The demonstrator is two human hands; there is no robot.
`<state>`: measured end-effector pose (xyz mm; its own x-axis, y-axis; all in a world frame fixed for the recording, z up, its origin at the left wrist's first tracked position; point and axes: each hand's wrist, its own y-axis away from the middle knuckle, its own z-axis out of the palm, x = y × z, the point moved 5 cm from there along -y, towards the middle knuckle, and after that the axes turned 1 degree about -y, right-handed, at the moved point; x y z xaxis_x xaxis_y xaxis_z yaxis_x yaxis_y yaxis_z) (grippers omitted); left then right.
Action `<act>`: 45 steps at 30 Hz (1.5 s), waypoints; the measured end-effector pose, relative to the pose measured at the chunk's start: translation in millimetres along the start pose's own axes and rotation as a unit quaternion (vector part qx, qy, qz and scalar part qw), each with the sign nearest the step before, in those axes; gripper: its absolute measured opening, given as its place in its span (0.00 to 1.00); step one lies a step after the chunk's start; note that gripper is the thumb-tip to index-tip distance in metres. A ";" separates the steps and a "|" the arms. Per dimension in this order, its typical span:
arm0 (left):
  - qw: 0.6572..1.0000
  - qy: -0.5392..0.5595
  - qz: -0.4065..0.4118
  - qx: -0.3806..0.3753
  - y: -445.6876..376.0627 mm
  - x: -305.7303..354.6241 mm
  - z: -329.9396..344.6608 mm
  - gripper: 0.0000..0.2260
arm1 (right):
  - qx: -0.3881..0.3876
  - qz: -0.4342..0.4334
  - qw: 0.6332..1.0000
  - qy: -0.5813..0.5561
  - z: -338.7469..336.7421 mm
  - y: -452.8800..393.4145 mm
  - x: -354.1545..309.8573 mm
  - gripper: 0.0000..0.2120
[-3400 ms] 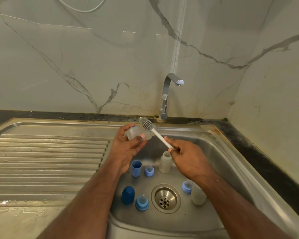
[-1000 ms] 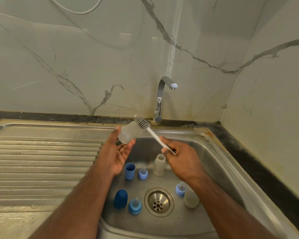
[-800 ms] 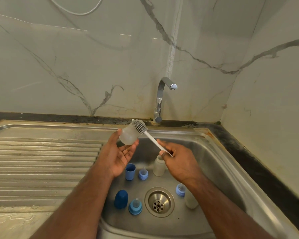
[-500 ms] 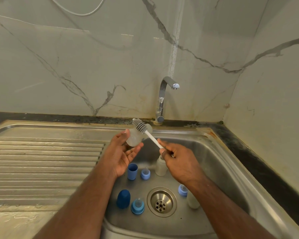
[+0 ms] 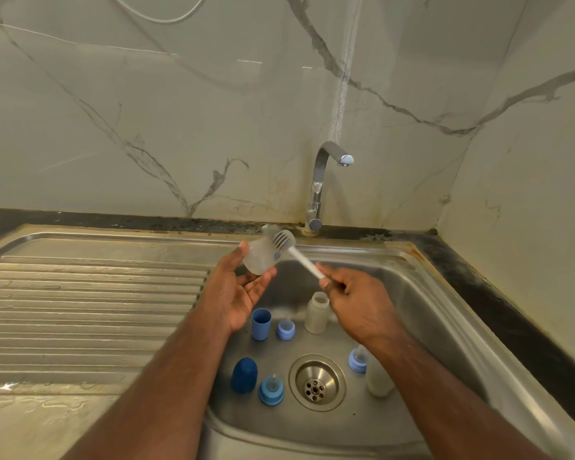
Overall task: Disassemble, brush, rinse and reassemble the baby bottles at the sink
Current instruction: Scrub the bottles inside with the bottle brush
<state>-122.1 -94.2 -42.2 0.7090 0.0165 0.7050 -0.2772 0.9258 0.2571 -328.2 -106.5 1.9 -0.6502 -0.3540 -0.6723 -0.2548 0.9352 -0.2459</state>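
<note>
Left grip (image 5: 238,295) holds a clear bottle (image 5: 259,260) between thumb and fingertips, palm up, above the far left part of the sink (image 5: 445,313). Right grip (image 5: 356,300) pinches the white handle of a bottle brush (image 5: 301,258); the brush's grey head lies against the bottle's far end, though whether it is inside the neck cannot be told. On the sink floor stand a second open bottle (image 5: 316,312), a blue cup-shaped cap (image 5: 261,324) and a blue ring with teat (image 5: 286,328) in a row. Nearer, left of the drain (image 5: 316,381), sit a dark blue cap (image 5: 244,375) and another ring with teat (image 5: 271,390). Right of the drain, a third bottle (image 5: 377,381) and ring (image 5: 357,360) are partly hidden by the right forearm. The tap (image 5: 322,180) rises at the far edge.
</note>
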 end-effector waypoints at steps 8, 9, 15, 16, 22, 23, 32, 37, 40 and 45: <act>1.000 0.027 0.002 0.006 0.7 0.8 0.4 0.21 | -0.026 -0.020 0.999 -0.006 5.2 2.6 -4.8 0.16; 1.000 0.028 0.001 0.006 1.1 0.5 -0.4 0.21 | -0.004 -0.007 1.000 -0.009 1.3 -0.2 -1.7 0.16; 0.999 0.052 0.000 -0.001 1.9 1.0 0.6 0.20 | -0.034 -0.020 0.999 -0.021 5.4 4.5 -0.4 0.16; 0.999 0.054 -0.001 -0.004 1.8 1.1 0.7 0.20 | -0.015 -0.009 1.000 -0.022 3.0 0.7 2.1 0.15; 0.997 0.039 -0.044 -0.058 5.0 -1.3 6.6 0.19 | 0.013 0.006 0.999 -0.043 -2.2 0.2 6.9 0.17; 0.996 0.025 -0.052 -0.071 5.8 -3.2 7.3 0.20 | 0.010 0.005 0.999 -0.044 -1.6 0.7 6.6 0.17; 0.998 -0.040 0.012 -0.042 6.3 -2.2 9.8 0.18 | 0.022 -0.007 1.000 -0.010 -6.4 -0.1 1.0 0.16; 0.999 -0.015 -0.012 -0.047 5.2 -6.3 11.0 0.22 | 0.012 -0.021 0.999 -0.024 -0.1 3.2 -4.3 0.16; 0.999 -0.015 -0.018 -0.040 1.4 -6.7 8.5 0.27 | -0.029 -0.029 0.998 -0.039 7.0 3.2 -2.7 0.16; 1.000 0.001 -0.028 0.009 -4.3 -6.7 0.7 0.32 | -0.084 -0.033 0.996 -0.026 10.4 2.8 0.4 0.14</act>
<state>-126.1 -98.6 -47.5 0.7257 -0.0342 0.6871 -0.2481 0.9186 0.3078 -321.8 -103.9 -6.3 -0.5915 -0.4094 -0.6947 -0.4151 0.8932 -0.1729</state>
